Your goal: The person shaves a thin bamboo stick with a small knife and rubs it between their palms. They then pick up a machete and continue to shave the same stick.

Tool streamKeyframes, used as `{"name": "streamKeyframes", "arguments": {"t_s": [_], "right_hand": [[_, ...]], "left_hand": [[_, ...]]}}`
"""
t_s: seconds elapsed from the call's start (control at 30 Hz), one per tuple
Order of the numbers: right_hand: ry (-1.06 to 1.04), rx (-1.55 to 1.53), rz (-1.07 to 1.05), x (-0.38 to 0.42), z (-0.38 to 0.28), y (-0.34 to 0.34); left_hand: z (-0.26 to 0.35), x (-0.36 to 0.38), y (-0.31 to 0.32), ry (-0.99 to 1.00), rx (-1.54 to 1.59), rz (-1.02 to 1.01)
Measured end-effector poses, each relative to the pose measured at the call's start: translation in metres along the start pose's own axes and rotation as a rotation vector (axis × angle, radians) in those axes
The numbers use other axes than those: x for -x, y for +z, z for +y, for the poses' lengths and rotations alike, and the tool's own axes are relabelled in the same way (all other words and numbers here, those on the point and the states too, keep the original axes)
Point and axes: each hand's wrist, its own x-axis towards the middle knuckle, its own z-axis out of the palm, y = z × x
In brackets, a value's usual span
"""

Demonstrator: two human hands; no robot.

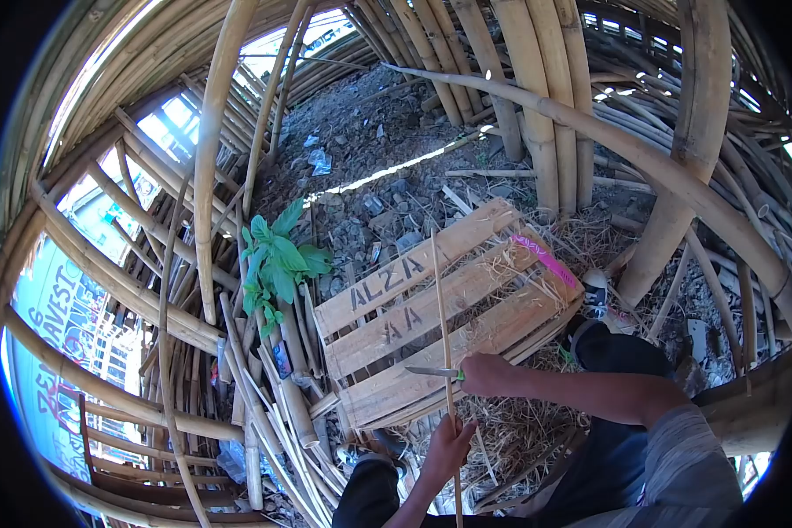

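Observation:
My right hand (486, 375) is closed around the green handle of a knife (433, 371). Its blade points left and crosses a long thin bamboo strip (442, 308). Lower down, my left hand (450, 444) grips the same strip, which stands nearly upright in view and runs from my lap up past the crate. Behind the strip lies a wooden slatted crate (387, 331) with stencilled black letters and a pink strip at its right end. Shavings are scattered over the crate's slats. Part of the knife handle is hidden inside my right fist.
Curled shavings (519, 440) cover the ground by my legs. A leafy green plant (277, 262) grows left of the crate, beside piled bamboo pieces (282, 396). Thick bamboo poles (537, 106) rise behind, and a slanting pole (625, 145) crosses the right side.

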Motion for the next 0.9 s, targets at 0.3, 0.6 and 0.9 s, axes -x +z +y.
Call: {"name": "streamKeyframes", "arguments": {"t_s": [0.3, 0.6, 0.9], "right_hand": [[-0.107, 0.095, -0.076, 0.004, -0.006, 0.004], [-0.160, 0.184, 0.044, -0.003, 0.003, -0.002], [-0.143, 0.164, 0.022, -0.005, 0.004, 0.003]], "left_hand": [[0.001, 0.000, 0.001, 0.029, -0.030, 0.025], [0.006, -0.001, 0.002, 0.072, -0.090, 0.051], [0.014, 0.004, 0.003, 0.061, -0.079, 0.047]]}}
